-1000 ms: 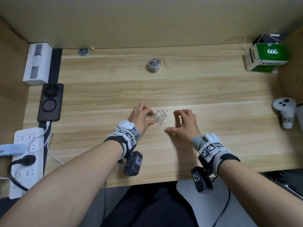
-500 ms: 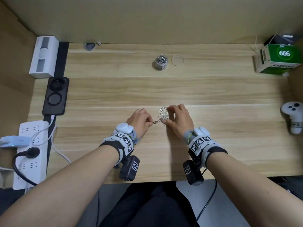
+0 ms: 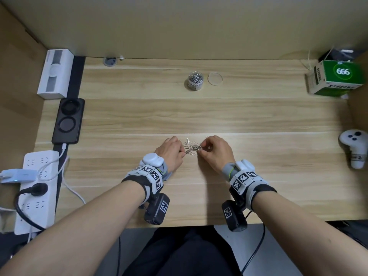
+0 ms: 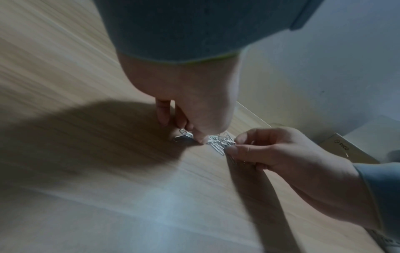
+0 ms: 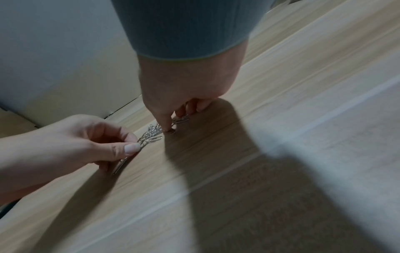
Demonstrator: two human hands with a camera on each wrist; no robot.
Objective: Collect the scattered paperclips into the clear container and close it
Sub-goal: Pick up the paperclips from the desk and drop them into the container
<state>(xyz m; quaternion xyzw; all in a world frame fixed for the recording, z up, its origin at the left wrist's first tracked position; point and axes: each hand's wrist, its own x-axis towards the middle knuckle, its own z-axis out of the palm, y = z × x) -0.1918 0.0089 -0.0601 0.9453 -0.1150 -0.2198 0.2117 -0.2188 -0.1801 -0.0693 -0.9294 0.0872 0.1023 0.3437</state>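
A bundle of silver paperclips (image 3: 191, 148) sits between my two hands near the desk's front middle. My left hand (image 3: 182, 152) pinches its left end and my right hand (image 3: 202, 149) pinches its right end. In the left wrist view the left hand (image 4: 194, 135) and the right hand (image 4: 237, 144) both close on the paperclips (image 4: 218, 142). The right wrist view shows the same paperclips (image 5: 151, 134) between the right hand (image 5: 171, 125) and the left hand (image 5: 133, 143). The clear container (image 3: 195, 80), part filled with clips, stands open at the back, its round lid (image 3: 215, 78) flat beside it.
On the wooden desk (image 3: 258, 176), a green box (image 3: 336, 80) sits back right and a white controller (image 3: 354, 148) lies at the right edge. On the left are a black charging pad (image 3: 68, 121), a white box (image 3: 54, 73) and a power strip (image 3: 37, 188) with cables.
The loose pile of clips on the desk has been drawn together. Both hands closed in from the sides and now pinch the clips as one bundle; the stray clip nearer me is gone from the desk.
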